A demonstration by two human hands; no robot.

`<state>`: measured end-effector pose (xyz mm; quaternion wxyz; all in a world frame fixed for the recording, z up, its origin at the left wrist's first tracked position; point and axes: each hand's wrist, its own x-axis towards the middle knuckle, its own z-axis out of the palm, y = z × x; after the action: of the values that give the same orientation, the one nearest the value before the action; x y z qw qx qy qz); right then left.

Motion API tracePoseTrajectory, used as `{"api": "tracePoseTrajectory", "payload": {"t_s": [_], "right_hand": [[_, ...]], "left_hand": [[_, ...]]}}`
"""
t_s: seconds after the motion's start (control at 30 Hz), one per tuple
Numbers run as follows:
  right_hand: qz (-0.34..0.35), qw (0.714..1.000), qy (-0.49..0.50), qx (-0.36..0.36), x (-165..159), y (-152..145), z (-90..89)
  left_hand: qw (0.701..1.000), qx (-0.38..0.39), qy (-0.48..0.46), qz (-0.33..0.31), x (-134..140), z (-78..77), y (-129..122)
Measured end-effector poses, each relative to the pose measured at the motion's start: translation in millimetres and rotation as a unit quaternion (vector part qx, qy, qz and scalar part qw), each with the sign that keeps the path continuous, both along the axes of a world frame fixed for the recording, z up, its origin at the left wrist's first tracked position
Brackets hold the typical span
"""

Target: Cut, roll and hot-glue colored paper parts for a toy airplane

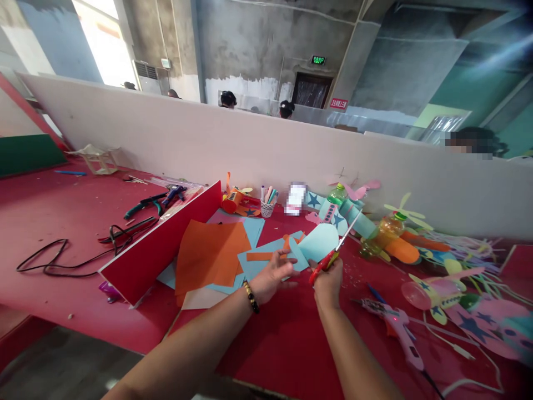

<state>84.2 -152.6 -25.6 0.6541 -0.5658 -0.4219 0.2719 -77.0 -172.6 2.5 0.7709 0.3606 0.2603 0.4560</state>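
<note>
Two hands are working a piece of light blue paper over a red table.

Toward the table's [62, 205] left edge a black cable [62, 255] is lying in loops, and a red divider board [166, 239] is standing on edge just right of it. Orange paper sheets [208, 253] are lying over blue ones beside that board. Near the front edge, the left hand [272, 275], wearing a bead bracelet [251, 297], is pinching the lower edge of the light blue paper [316, 244] between thumb and fingers. The right hand [328, 278] is gripping red-handled scissors [333, 253], closed around the handles, with the blades pointing up and right past the paper's rounded edge. Further right, a pink glue gun [395, 322] is lying near the front edge, and bottle aeroplanes [387, 233] are sitting along the back edge.
</note>
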Motion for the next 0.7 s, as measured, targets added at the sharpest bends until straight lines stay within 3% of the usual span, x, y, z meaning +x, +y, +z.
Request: {"api": "tracePoseTrajectory", "payload": {"t_s": [0.1,0.17,0.3,0.4,0.57,0.7], "right_hand": [[-0.049,0.999,-0.024,-0.003,0,-4,2.1],[-0.045,0.999,-0.03,-0.006,-2,-6,3.5],[0.011,1.0,0.005,0.023,-7,-9,4.7],[0.035,0.997,0.058,0.039,-12,-11,5.0],[0.064,0.983,0.158,0.072,-16,-14,4.2],[0.06,0.967,0.246,0.037,-15,-14,3.4]], "left_hand": [[0.997,0.073,0.025,-0.004,19,-0.8,-14],[0.995,0.083,0.038,0.045,31,-2.9,-17],[0.986,-0.007,0.078,0.148,40,-9.5,-7],[0.974,-0.102,0.047,0.199,34,-11.7,1],[0.971,-0.153,-0.033,0.181,28,-13.8,4],[0.972,-0.162,-0.04,0.167,26,-19.4,4]]}}
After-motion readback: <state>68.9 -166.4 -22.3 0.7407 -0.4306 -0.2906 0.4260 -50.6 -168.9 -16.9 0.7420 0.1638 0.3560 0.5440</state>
